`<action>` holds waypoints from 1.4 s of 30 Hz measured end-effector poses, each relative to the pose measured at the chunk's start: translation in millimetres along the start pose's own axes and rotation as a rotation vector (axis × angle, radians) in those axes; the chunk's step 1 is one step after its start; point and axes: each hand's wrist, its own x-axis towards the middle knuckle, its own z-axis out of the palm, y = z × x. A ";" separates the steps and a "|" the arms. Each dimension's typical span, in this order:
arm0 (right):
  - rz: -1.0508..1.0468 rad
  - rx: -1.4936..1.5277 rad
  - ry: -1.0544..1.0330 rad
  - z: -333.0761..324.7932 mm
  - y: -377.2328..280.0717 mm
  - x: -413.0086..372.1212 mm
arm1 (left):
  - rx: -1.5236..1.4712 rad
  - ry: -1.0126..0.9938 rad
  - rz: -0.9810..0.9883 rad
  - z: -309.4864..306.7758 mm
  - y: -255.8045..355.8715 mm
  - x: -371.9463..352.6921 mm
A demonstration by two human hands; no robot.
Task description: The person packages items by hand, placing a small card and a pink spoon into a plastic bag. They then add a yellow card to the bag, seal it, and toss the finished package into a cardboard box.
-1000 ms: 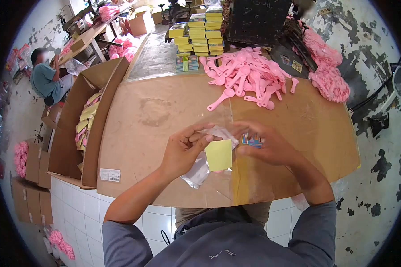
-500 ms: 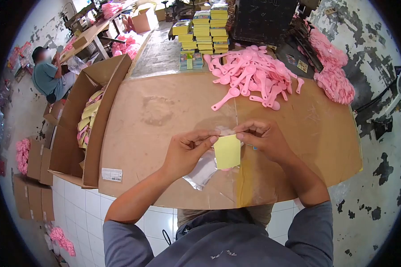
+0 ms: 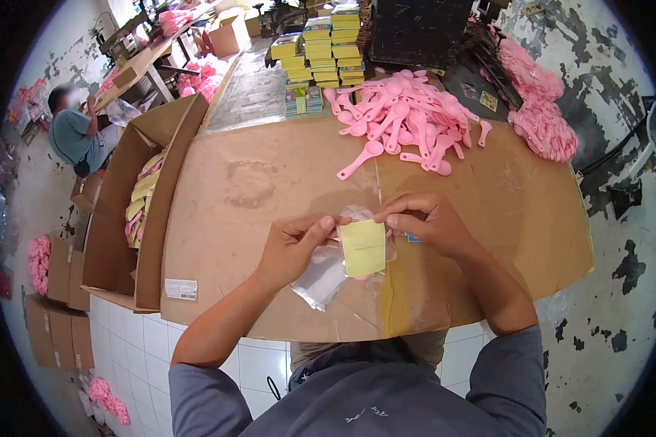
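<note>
A yellow card (image 3: 363, 251) with a faint line of print hangs upright between my hands, with clear plastic showing around its edges like a small bag. My left hand (image 3: 297, 244) pinches at the upper left corner. On the other side, the thumb and fingers of my right hand (image 3: 426, 222) are closed at the upper right corner. A bit of pink shows below the card's lower edge; what it belongs to is mostly hidden. Clear plastic bags (image 3: 319, 282) lie under my left hand. Partly covered by my right hand is a small blue printed card (image 3: 413, 238).
Pink measuring spoons (image 3: 408, 120) are heaped at the cardboard-covered table's (image 3: 233, 240) far side. Stacks of yellow cards (image 3: 317, 54) stand behind. At left is a long open carton (image 3: 171, 182) holding yellow and pink packets. A person (image 3: 80, 135) sits farther back left.
The view has shifted slightly. Clear plastic now shows along the yellow card's sides, and faint print has become visible on it. Both hands keep their pinch at its top.
</note>
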 end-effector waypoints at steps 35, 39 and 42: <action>-0.250 -0.967 0.094 -85.3 14.1 -17.5 | -0.045 0.574 0.404 -64.7 40.1 17.3; -0.093 -0.798 0.016 -85.8 20.8 -18.9 | 0.762 0.212 0.139 -18.6 -2.1 13.1; 0.003 -0.717 0.019 -87.6 22.1 -17.3 | 0.970 0.124 0.212 -2.6 -13.1 13.3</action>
